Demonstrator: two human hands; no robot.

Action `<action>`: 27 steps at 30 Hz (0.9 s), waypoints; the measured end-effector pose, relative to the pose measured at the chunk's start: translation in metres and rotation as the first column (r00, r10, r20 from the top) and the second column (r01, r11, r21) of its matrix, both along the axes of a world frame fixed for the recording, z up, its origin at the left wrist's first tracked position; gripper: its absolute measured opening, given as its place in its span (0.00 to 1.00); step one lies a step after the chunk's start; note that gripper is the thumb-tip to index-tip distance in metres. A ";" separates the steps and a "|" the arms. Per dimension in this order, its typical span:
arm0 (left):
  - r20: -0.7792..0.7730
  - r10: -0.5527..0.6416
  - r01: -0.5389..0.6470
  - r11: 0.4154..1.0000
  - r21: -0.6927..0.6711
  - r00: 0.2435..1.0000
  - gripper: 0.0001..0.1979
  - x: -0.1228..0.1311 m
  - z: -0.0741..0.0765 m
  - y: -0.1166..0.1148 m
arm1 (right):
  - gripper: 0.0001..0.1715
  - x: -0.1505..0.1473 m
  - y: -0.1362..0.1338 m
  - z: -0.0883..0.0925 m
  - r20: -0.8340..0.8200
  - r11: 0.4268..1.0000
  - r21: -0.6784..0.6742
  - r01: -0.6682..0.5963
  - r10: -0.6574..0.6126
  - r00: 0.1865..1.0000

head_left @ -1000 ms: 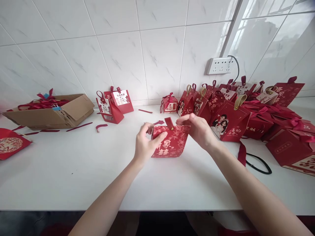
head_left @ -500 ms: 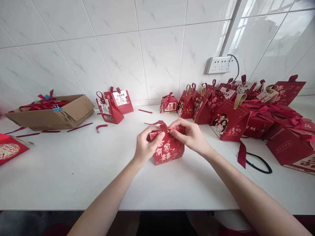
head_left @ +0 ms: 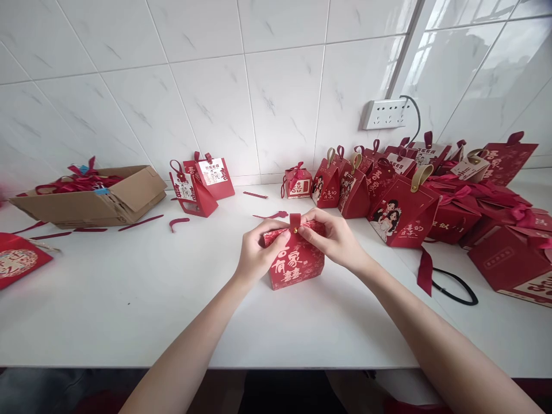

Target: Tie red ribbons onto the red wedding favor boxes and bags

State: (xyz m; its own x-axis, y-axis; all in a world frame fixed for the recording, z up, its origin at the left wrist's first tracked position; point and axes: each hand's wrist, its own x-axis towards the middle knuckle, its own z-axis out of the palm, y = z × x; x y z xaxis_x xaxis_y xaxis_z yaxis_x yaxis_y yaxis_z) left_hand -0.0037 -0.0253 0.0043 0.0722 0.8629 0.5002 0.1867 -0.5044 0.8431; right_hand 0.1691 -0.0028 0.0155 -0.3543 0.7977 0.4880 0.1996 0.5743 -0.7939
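Since a second ago the right hand (head_left: pixel 334 238) has swung in from the upper right corner of the red floral gift box (head_left: pixel 297 267) to beside its gold stud (head_left: pixel 295 230), and the box sits slightly lower in frame. On my feed it's standing upright on the white table (head_left: pixel 172 322), just below center. Left hand (head_left: pixel 255 253) has the top left edge, thumb in front; right hand's gripping the top right edge, same deal. The strap loop (head_left: pixel 295 219) sticks up between them. Open cardboard carton (head_left: pixel 81 206) far left, character-print gift box (head_left: pixel 403 215) right.
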 end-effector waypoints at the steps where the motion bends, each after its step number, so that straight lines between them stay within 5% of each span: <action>1: 0.004 -0.002 0.002 1.000 -0.019 1.000 0.09 0.000 0.000 0.000 | 0.07 0.000 0.000 0.000 0.000 1.000 -0.003 0.000 0.000 1.000; 11: 0.005 0.043 -0.042 0.995 -0.089 0.999 0.09 0.002 0.001 0.001 | 0.09 -0.003 -0.001 0.000 0.041 0.998 0.026 0.061 -0.062 0.997; 17: -0.030 0.073 -0.075 0.995 -0.068 0.997 0.08 0.003 0.002 0.001 | 0.09 -0.006 0.001 -0.003 0.094 0.976 0.180 0.123 -0.141 0.986; 20: -0.045 0.099 -0.102 0.993 -0.052 0.994 0.09 0.003 0.003 0.001 | 0.07 -0.011 0.000 -0.010 0.098 0.929 0.314 0.197 -0.238 0.966; 22: -0.053 0.115 -0.117 0.993 -0.035 0.992 0.09 0.003 0.001 0.000 | 0.06 -0.015 -0.002 -0.015 0.048 0.849 0.408 0.336 -0.387 0.921; 25: -0.089 0.115 -0.104 0.986 0.128 0.989 0.12 0.007 -0.007 -0.004 | 0.13 -0.017 -0.006 -0.015 -0.019 0.717 0.457 0.526 -0.583 0.812; 27: -0.181 0.098 -0.027 0.934 0.357 0.979 0.19 0.012 -0.015 -0.007 | 0.16 -0.013 -0.007 -0.011 0.021 0.783 0.422 0.458 -0.513 0.858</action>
State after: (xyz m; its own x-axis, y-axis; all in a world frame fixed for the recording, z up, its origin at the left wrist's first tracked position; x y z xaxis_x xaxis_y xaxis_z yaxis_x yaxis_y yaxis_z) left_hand 0.0079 -0.0319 -0.0108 0.1494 0.6401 0.7536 0.3686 -0.7433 0.5583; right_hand 0.1556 -0.0100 0.0041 -0.0521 0.6342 0.7714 0.6189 0.6267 -0.4735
